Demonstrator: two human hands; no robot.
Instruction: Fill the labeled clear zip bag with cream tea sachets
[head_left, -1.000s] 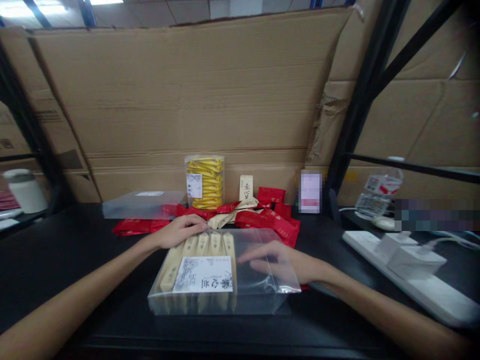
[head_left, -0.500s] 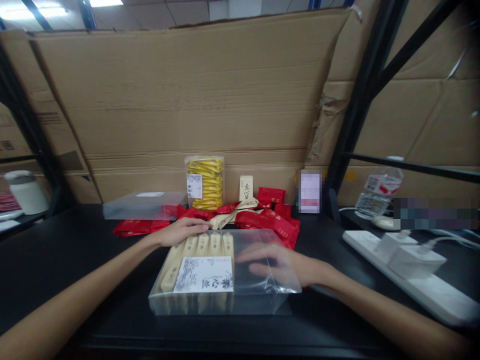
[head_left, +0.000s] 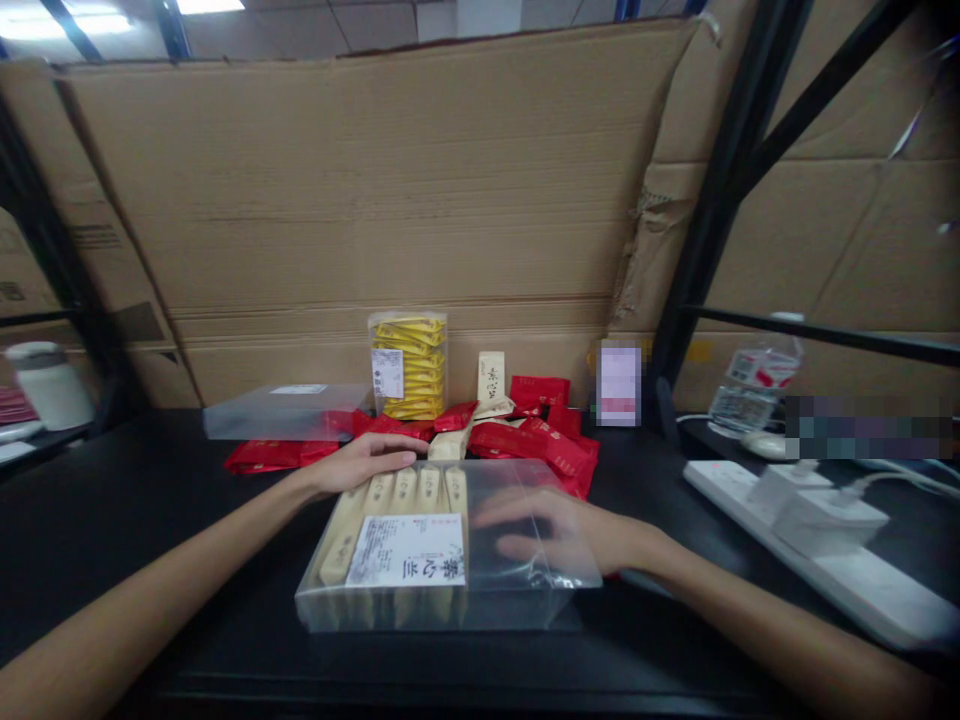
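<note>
A clear plastic box (head_left: 517, 605) lies flat on the black table in front of me. Several cream packets (head_left: 341, 545) stand in a row in its left part, under a white printed label (head_left: 409, 550). My left hand (head_left: 364, 462) rests along the box's far left edge, fingers stretched out and holding nothing. Through the box's right end reaches my right hand (head_left: 544, 525); its fingers, seen through the plastic, are apart beside the row, with nothing visible in them. Just beyond the box, a loose cream packet (head_left: 450, 445) lies among red packets (head_left: 566, 452).
Behind stand a clear box of yellow packets (head_left: 411, 375) and an upright cream packet (head_left: 491, 378). A translucent box (head_left: 262, 412) lies at the back left. On the right are a phone (head_left: 619, 385), a power strip (head_left: 840, 570) and a water bottle (head_left: 754, 385).
The loose cream packet near my left fingertips shows less of its length now. My left hand has shifted slightly; my right hand stays in nearly the same place inside the box.
</note>
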